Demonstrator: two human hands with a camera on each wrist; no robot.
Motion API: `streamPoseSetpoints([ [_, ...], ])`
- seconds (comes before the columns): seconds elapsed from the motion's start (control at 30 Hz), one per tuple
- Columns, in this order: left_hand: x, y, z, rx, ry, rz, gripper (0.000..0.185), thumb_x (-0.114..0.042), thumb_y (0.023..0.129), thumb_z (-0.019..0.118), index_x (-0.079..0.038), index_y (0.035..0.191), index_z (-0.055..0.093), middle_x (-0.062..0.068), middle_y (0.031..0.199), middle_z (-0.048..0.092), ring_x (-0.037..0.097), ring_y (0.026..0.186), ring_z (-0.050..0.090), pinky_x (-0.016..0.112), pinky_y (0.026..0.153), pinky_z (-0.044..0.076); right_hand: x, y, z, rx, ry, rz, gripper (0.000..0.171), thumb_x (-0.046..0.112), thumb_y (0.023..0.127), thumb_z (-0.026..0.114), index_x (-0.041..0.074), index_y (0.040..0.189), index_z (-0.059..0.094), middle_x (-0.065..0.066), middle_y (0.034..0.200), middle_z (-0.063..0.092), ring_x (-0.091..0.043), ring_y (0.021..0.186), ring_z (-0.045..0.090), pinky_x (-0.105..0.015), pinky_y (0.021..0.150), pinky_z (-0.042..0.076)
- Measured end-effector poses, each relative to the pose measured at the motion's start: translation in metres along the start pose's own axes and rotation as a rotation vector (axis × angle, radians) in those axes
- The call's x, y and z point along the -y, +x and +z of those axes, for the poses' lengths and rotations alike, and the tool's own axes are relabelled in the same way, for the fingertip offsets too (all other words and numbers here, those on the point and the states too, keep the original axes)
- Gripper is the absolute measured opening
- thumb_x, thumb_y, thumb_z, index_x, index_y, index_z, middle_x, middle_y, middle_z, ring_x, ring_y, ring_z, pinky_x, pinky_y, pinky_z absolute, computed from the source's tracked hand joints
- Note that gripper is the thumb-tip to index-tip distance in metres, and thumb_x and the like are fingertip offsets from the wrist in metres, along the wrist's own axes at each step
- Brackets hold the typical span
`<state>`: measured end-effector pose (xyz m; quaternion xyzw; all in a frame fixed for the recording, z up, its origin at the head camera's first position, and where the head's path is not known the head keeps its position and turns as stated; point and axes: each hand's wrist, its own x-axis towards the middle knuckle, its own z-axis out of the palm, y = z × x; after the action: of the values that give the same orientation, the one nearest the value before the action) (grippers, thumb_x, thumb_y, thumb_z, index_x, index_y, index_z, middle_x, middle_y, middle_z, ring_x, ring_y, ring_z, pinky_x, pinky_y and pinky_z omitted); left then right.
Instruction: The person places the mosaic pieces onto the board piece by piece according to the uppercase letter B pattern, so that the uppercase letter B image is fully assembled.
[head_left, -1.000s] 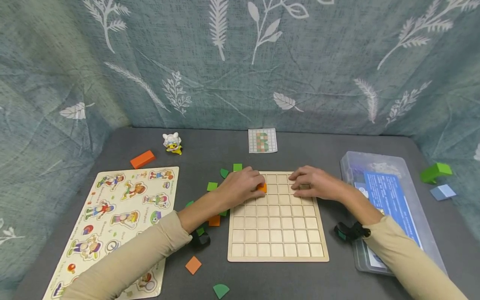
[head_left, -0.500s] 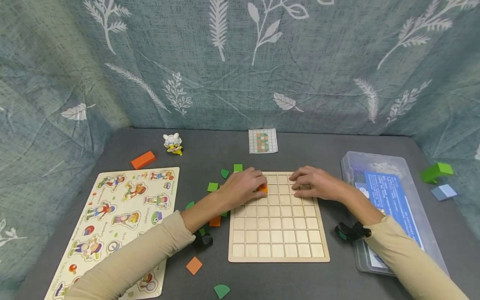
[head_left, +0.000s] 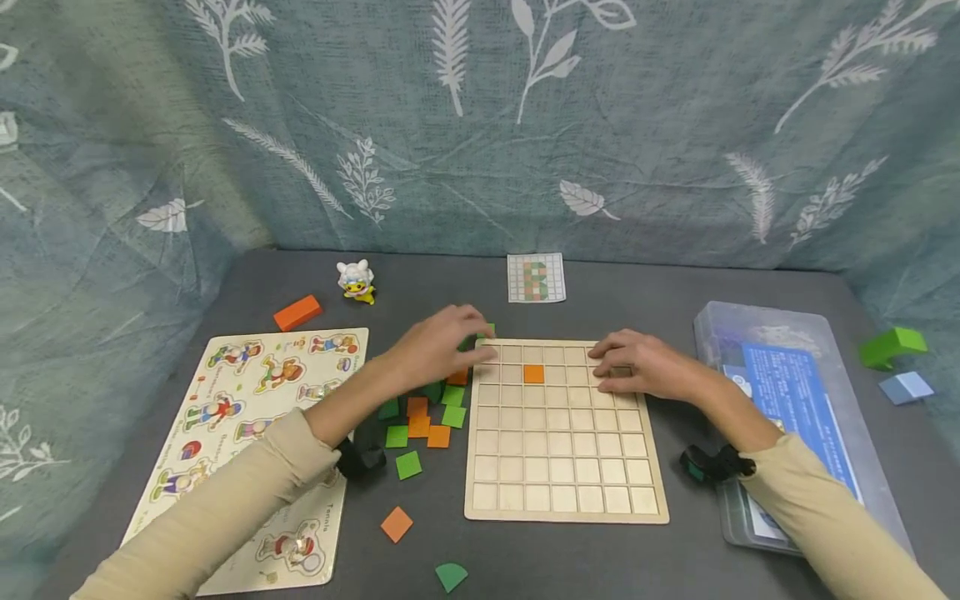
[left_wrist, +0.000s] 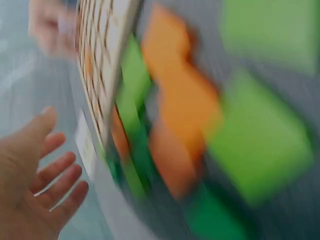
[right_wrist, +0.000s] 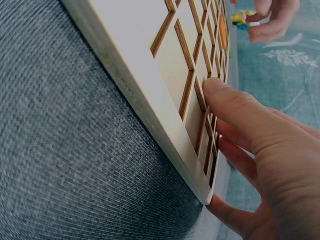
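Note:
A square wooden grid board (head_left: 566, 523) lies on the dark table, with one orange square tile (head_left: 533, 374) set in a cell near its top left. My left hand (head_left: 435, 354) is over the board's upper left corner, fingers loosely spread and holding nothing. In the left wrist view the same hand (left_wrist: 30, 175) is apart from the blurred tiles. My right hand (head_left: 637, 364) rests on the board's upper right corner. The right wrist view has its thumb (right_wrist: 235, 102) on the grid and the other fingers by the far edge.
Loose green tiles (head_left: 408, 465) and orange tiles (head_left: 438, 436) lie left of the board. Further left is a picture puzzle board (head_left: 337, 500). A pattern card (head_left: 536, 278) and a toy figure (head_left: 356, 281) sit at the back. A plastic case (head_left: 810, 333) is under my right forearm.
My left hand has let go of the orange tile, now flat in its cell, and moved left off it. My right hand has stayed on the board. The head view has shifted slightly.

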<state>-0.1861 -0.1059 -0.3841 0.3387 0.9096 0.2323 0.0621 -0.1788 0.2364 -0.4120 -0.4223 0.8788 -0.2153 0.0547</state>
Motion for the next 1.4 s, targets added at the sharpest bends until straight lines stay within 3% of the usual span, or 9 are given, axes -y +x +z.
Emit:
streamPoseSetpoints([
  [0.13,0.039,-0.012,-0.014,-0.032,-0.155,-0.094,0.031,-0.021,0.095,0.062,-0.004,0.121,0.065,0.012,0.113,0.064,0.026,0.101,0.062,0.041,0.089,0.051,0.000,-0.001,-0.002,-0.002,-0.002,0.004,0.016,0.019,0.084,0.075,0.012,0.099,0.075,-0.010,0.117,0.066,-0.028,0.108,0.060,-0.043,0.086,0.052],
  [0.3,0.068,-0.029,-0.016,0.084,-0.309,-0.130,0.039,-0.019,0.095,0.063,-0.002,0.130,0.057,0.017,0.126,0.058,0.030,0.113,0.058,0.043,0.098,0.048,0.001,-0.001,-0.002,0.006,0.009,0.016,0.016,0.020,0.084,0.074,0.012,0.099,0.075,-0.010,0.118,0.065,-0.028,0.109,0.059,-0.044,0.087,0.052],
  [0.57,0.077,-0.043,-0.017,0.253,-0.480,-0.170,0.046,-0.021,0.093,0.066,-0.010,0.135,0.053,0.015,0.138,0.046,0.033,0.129,0.043,0.052,0.109,0.035,0.001,0.001,0.003,0.015,0.014,0.019,0.016,0.021,0.085,0.073,0.014,0.099,0.075,-0.009,0.119,0.065,-0.026,0.109,0.059,-0.043,0.087,0.052],
  [0.77,0.084,-0.044,-0.015,0.295,-0.589,-0.153,0.046,-0.014,0.093,0.064,-0.014,0.138,0.052,0.010,0.147,0.042,0.033,0.140,0.034,0.056,0.114,0.028,0.000,-0.001,0.002,-0.004,0.007,0.005,0.015,0.019,0.084,0.074,0.013,0.098,0.075,-0.009,0.117,0.066,-0.027,0.107,0.060,-0.043,0.085,0.052],
  [0.9,0.087,-0.043,-0.012,0.299,-0.580,-0.111,0.047,-0.016,0.093,0.065,-0.017,0.139,0.052,0.009,0.149,0.042,0.033,0.142,0.032,0.057,0.114,0.025,-0.001,-0.002,0.000,-0.005,0.008,0.015,0.015,0.019,0.084,0.074,0.013,0.099,0.075,-0.009,0.118,0.066,-0.027,0.107,0.059,-0.043,0.085,0.052],
  [1.1,0.087,-0.045,-0.008,0.285,-0.486,-0.038,0.045,-0.017,0.091,0.067,-0.018,0.135,0.056,0.009,0.146,0.047,0.034,0.138,0.035,0.059,0.111,0.025,-0.001,-0.003,0.001,0.001,0.008,0.013,0.016,0.020,0.085,0.073,0.014,0.099,0.075,-0.008,0.118,0.066,-0.026,0.107,0.060,-0.043,0.086,0.052],
  [1.23,0.084,-0.046,-0.005,0.249,-0.446,0.007,0.040,-0.015,0.089,0.070,-0.015,0.128,0.062,0.010,0.140,0.052,0.033,0.133,0.039,0.057,0.109,0.028,-0.001,-0.002,0.002,-0.011,0.017,0.001,0.015,0.019,0.084,0.074,0.014,0.099,0.075,-0.008,0.117,0.066,-0.025,0.107,0.060,-0.041,0.085,0.053],
  [1.4,0.081,-0.046,-0.001,0.183,-0.413,0.009,0.035,-0.015,0.087,0.072,-0.015,0.121,0.066,0.008,0.131,0.058,0.030,0.128,0.042,0.054,0.107,0.031,-0.001,-0.001,0.001,-0.026,0.017,-0.013,0.015,0.018,0.083,0.075,0.014,0.097,0.076,-0.009,0.116,0.066,-0.026,0.106,0.061,-0.040,0.084,0.053],
])
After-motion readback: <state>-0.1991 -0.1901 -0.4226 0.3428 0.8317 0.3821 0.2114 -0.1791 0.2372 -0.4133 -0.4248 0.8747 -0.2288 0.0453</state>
